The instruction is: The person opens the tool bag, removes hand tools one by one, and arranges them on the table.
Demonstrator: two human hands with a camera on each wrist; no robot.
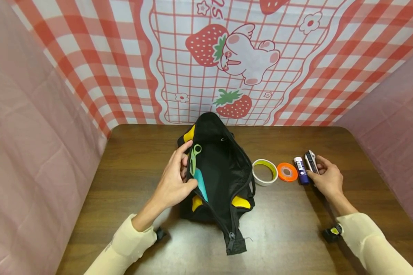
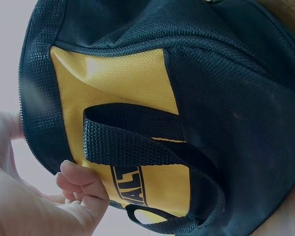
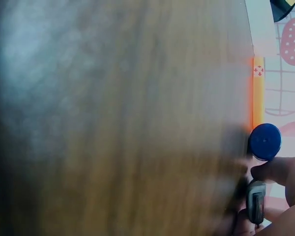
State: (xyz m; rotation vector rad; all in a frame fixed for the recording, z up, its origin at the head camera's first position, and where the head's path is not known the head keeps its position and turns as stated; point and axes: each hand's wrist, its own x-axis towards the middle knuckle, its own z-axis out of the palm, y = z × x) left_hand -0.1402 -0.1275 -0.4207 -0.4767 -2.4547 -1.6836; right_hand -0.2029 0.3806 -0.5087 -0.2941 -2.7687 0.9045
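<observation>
I'm watching a bag (image 1: pixel 218 168) resting on the table (image 1: pixel 278 229), a cloth backdrop (image 1: pixel 124 76) hanging behind it. Within the bag, along its left wall, scissors (image 1: pixel 193 160) are lying farther back and a flat item (image 1: pixel 201 183) nearer the front. The left hand (image 1: pixel 175 177) is gripping the bag's left edge. Rightward from the bag I'm seeing a wide tape roll (image 1: pixel 259 182) sitting just beside it, then a small tape roll (image 1: pixel 281 173), a glue stick (image 1: pixel 301 171) and, farthest from the bag, a utility knife (image 1: pixel 310 160) that the right hand (image 1: pixel 328 179) is holding.
</observation>
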